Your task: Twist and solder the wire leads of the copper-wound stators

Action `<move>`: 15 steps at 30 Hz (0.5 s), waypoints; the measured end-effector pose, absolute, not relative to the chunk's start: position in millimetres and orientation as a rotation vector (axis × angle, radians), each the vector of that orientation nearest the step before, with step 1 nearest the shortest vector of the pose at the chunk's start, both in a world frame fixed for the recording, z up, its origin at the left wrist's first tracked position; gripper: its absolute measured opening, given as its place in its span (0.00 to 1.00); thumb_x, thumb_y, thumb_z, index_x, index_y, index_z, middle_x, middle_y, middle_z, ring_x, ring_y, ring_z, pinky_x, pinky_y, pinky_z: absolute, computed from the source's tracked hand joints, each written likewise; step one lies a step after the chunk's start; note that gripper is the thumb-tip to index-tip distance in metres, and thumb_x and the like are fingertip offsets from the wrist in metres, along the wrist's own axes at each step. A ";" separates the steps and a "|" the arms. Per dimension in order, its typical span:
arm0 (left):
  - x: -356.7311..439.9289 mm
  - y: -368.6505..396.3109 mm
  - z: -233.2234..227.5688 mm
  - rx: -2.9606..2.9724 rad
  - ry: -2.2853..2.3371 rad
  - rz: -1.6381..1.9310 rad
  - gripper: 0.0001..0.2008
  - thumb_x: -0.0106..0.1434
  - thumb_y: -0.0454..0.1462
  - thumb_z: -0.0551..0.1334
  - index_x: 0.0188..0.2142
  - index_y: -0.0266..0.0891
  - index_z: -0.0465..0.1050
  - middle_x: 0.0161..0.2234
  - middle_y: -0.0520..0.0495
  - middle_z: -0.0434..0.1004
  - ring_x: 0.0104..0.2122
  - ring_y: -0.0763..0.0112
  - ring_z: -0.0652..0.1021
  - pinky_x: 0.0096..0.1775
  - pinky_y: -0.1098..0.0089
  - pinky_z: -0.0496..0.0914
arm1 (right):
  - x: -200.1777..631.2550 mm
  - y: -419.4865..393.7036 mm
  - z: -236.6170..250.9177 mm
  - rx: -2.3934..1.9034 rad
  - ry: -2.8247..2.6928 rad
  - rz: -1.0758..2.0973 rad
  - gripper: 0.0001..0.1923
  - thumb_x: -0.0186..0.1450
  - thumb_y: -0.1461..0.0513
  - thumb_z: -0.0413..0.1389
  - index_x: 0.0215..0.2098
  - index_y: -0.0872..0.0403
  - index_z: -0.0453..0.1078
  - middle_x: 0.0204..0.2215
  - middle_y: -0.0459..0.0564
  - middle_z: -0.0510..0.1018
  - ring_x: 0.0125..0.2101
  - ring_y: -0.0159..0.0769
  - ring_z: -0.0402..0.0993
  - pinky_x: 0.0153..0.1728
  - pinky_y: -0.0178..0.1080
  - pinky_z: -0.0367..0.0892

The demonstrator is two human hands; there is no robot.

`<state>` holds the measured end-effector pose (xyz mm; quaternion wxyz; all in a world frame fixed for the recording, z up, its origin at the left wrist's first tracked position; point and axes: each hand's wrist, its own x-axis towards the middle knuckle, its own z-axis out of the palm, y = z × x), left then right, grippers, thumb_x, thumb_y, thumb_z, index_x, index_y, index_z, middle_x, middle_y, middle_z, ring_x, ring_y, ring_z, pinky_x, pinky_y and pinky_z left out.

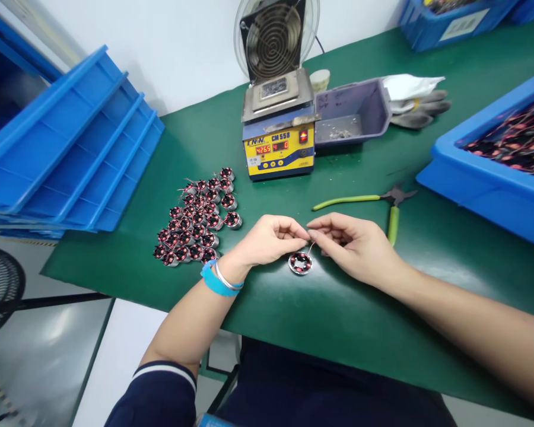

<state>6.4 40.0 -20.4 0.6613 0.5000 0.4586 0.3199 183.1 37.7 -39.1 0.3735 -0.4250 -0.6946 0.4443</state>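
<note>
Hands (309, 237) above ringed stator (300, 263) (copper-wound)

bright, even light; warped edges

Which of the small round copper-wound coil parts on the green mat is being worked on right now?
The lone round coil part lying apart below both hands; its wire lead is pinched by the fingers. The others sit clustered to the left, untouched.

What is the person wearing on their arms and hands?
Both hands are bare, with no gloves. The left hand has a blue wristband and a thin silver bangle at the wrist, and a dark navy sleeve with a white stripe further up. The right hand and forearm wear nothing.
</note>
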 end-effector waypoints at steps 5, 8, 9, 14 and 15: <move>8.0 40.3 -18.2 1.078 1.162 0.791 0.12 0.50 0.29 0.66 0.36 0.31 0.71 0.19 0.56 0.70 0.16 0.85 0.66 0.21 0.79 0.59 | 193.3 39.6 -36.6 -1.076 -1.846 1.052 0.12 0.65 0.56 0.51 0.40 0.56 0.70 0.27 0.50 0.77 0.22 0.32 0.71 0.24 0.35 0.67; 9.4 40.2 -16.2 1.051 1.230 0.773 0.13 0.50 0.27 0.65 0.37 0.31 0.70 0.18 0.57 0.69 0.15 0.85 0.65 0.19 0.80 0.56 | 198.6 41.3 -32.0 -1.055 -1.913 0.929 0.09 0.65 0.57 0.52 0.38 0.54 0.70 0.26 0.49 0.76 0.22 0.32 0.70 0.24 0.36 0.67; 10.0 40.2 -15.6 1.045 1.247 0.756 0.10 0.51 0.27 0.65 0.34 0.31 0.70 0.18 0.56 0.69 0.15 0.85 0.65 0.19 0.80 0.56 | 199.5 41.8 -30.2 -1.042 -1.933 0.888 0.08 0.64 0.58 0.53 0.36 0.53 0.70 0.26 0.49 0.76 0.22 0.33 0.70 0.25 0.37 0.68; 12.6 40.5 -13.7 1.018 1.269 0.725 0.04 0.53 0.27 0.64 0.25 0.31 0.69 0.16 0.55 0.68 0.14 0.85 0.64 0.18 0.80 0.55 | 197.7 42.1 -25.5 -0.972 -1.960 0.792 0.05 0.63 0.60 0.55 0.31 0.52 0.70 0.24 0.48 0.75 0.23 0.33 0.69 0.26 0.37 0.68; 13.0 40.5 -13.6 1.007 1.264 0.726 0.04 0.53 0.27 0.64 0.25 0.31 0.69 0.16 0.56 0.67 0.14 0.86 0.63 0.18 0.81 0.54 | 196.7 41.8 -25.7 -0.968 -1.956 0.789 0.05 0.63 0.60 0.55 0.31 0.52 0.70 0.25 0.48 0.75 0.23 0.33 0.69 0.26 0.37 0.68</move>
